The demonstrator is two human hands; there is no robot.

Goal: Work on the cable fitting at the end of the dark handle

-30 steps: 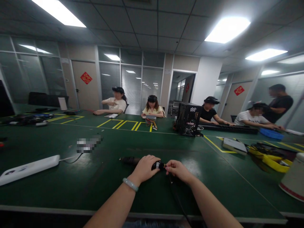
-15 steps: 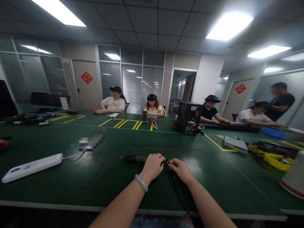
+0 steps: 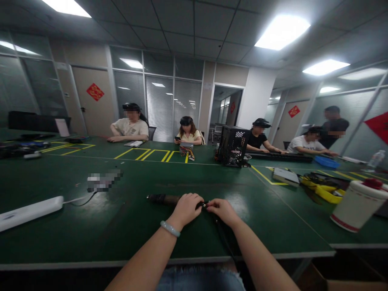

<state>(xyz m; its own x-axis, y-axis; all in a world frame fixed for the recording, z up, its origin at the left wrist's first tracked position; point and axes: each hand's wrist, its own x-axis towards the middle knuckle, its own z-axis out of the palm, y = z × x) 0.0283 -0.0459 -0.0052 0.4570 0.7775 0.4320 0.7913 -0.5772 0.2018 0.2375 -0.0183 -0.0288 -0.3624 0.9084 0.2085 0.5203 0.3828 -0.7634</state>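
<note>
A dark, cylindrical tool [image 3: 165, 199] lies on the green table, its tip pointing left. My left hand [image 3: 188, 207], below whose wrist sits a pale bracelet, is wrapped over the tool's right end. Close beside it, my right hand [image 3: 222, 210] pinches a small dark connector [image 3: 205, 205] at that same end. A black cable [image 3: 223, 238] runs from near my right fingers down over the table's front edge. Whether the connector is joined to the tool cannot be made out.
A white power strip [image 3: 33, 213] lies at the left. Across the table stands a black computer case [image 3: 233, 145]. Yellow trays [image 3: 329, 193] and a large white cup [image 3: 357, 206] are at the right. Several people sit or stand beyond the table.
The whole view has shifted right, bringing more of the white cup into sight. Both hands keep their grip, close together at the tool's end.
</note>
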